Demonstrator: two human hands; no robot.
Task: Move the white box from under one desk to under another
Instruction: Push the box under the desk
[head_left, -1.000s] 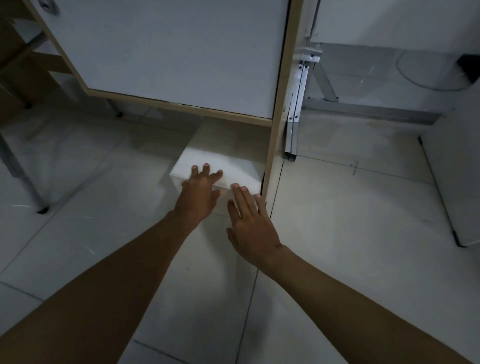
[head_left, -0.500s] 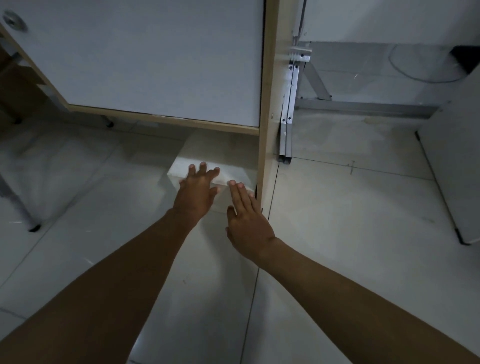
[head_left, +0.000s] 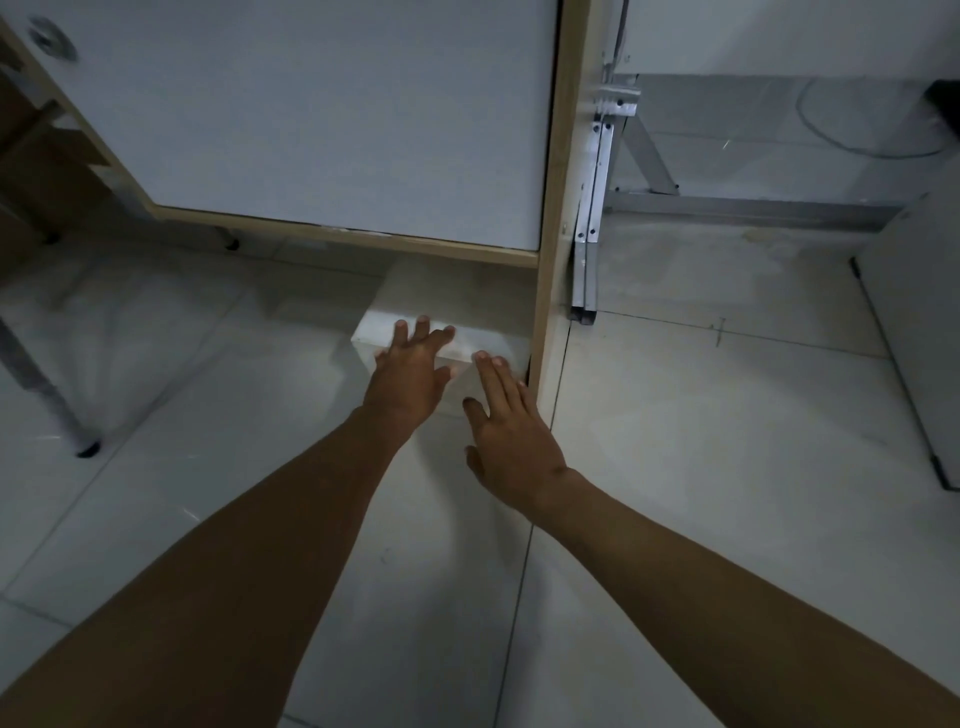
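The white box (head_left: 441, 301) sits on the tiled floor, mostly beneath the white-topped desk (head_left: 311, 119) with a wooden rim; only its near end shows. My left hand (head_left: 410, 369) lies flat on the box's near top edge, fingers spread. My right hand (head_left: 506, 421) is flat against the box's near face by its right corner, fingers straight, close to the desk's wooden side panel (head_left: 556, 208). Neither hand is wrapped around the box.
A folded metal leg (head_left: 592, 218) hangs right of the side panel, with a metal floor bar (head_left: 753, 210) behind it. A white cabinet (head_left: 919, 332) stands at the far right. A grey table leg (head_left: 47, 400) is at the left, wooden furniture (head_left: 36, 171) behind it.
The box has slid further under the desk, with less of its top showing. Both hands moved forward with it.
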